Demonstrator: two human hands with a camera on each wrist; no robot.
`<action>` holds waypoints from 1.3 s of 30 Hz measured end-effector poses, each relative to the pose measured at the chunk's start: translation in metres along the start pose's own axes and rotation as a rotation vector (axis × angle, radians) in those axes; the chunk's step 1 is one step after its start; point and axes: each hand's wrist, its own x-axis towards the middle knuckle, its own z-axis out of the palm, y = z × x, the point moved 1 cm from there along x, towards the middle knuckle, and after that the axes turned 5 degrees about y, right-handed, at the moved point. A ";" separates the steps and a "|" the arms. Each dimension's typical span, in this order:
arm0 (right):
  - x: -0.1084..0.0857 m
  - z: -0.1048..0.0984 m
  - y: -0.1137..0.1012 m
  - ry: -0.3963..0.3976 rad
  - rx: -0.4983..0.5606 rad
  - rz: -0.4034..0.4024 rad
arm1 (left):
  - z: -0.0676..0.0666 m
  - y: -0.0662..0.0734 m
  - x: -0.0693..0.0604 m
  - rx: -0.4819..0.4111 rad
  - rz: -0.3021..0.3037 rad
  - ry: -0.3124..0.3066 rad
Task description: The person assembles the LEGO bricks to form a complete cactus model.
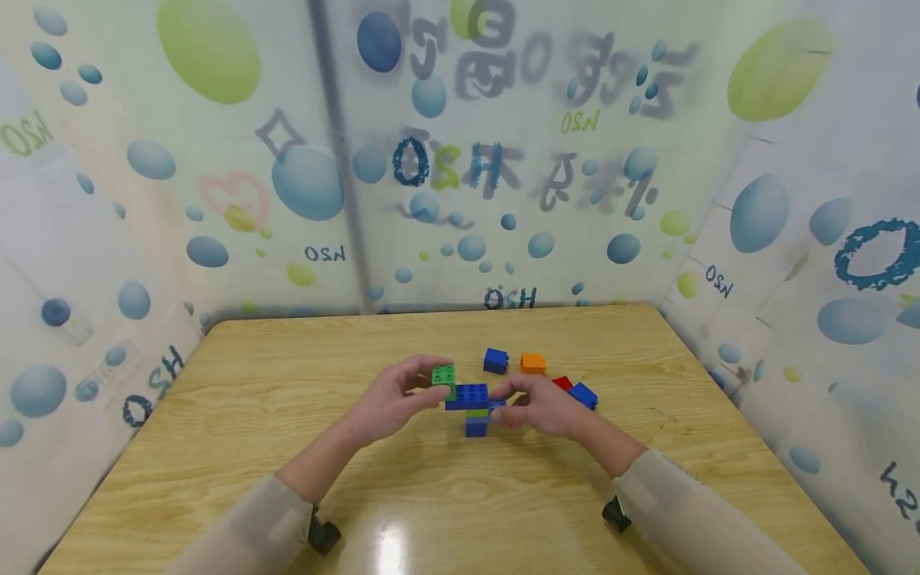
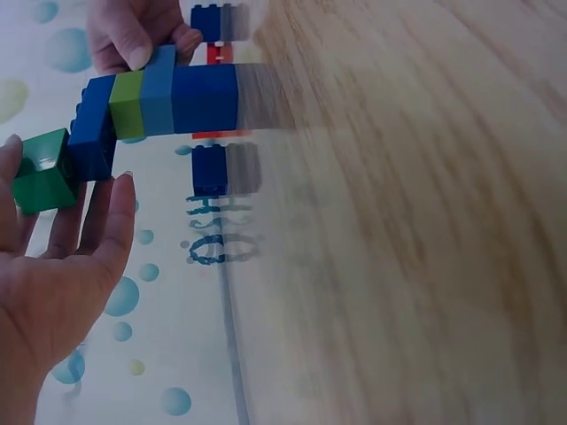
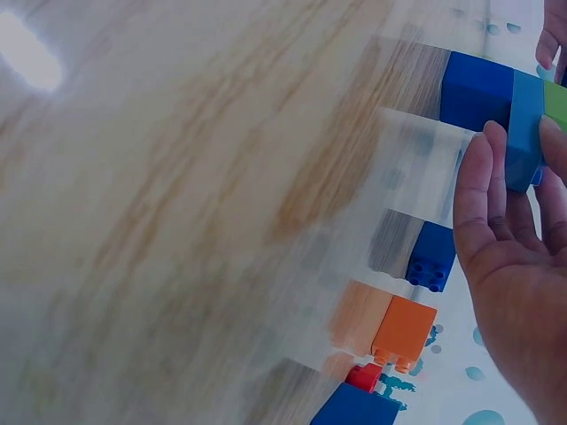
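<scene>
A stack of bricks stands on the wooden table: a dark blue brick [image 1: 476,428] at the bottom, a light blue brick [image 2: 158,90], a lime green brick [image 2: 127,103], then a long dark blue brick [image 1: 471,394] on top. My left hand [image 1: 388,403] pinches a green brick [image 1: 444,375] between thumb and fingers, at the long brick's left end; it looks slightly tilted, and I cannot tell whether it is pressed on. With thumb and fingers, my right hand [image 1: 542,406] grips the protruding end of the light blue brick from the right.
Behind the stack lie a blue brick [image 1: 496,360] and an orange brick [image 1: 533,364]. A red brick [image 1: 561,383] and another blue brick [image 1: 584,395] lie beyond the right hand. A patterned curtain [image 1: 460,263] hangs along the table's [image 1: 287,359] far edge.
</scene>
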 end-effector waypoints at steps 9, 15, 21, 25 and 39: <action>0.000 -0.001 0.000 0.005 -0.007 -0.001 | 0.004 -0.001 0.000 -0.149 -0.019 -0.005; 0.000 0.000 0.001 0.004 -0.006 -0.002 | 0.003 -0.005 0.000 -0.135 -0.040 -0.002; 0.000 0.000 0.001 0.006 -0.013 -0.002 | 0.004 -0.005 0.001 -0.138 -0.054 0.007; 0.000 -0.001 0.001 0.008 -0.016 -0.001 | 0.006 -0.004 0.000 -0.170 -0.071 0.011; 0.001 -0.001 0.002 0.007 -0.011 -0.008 | 0.016 0.001 0.002 -0.217 -0.082 0.070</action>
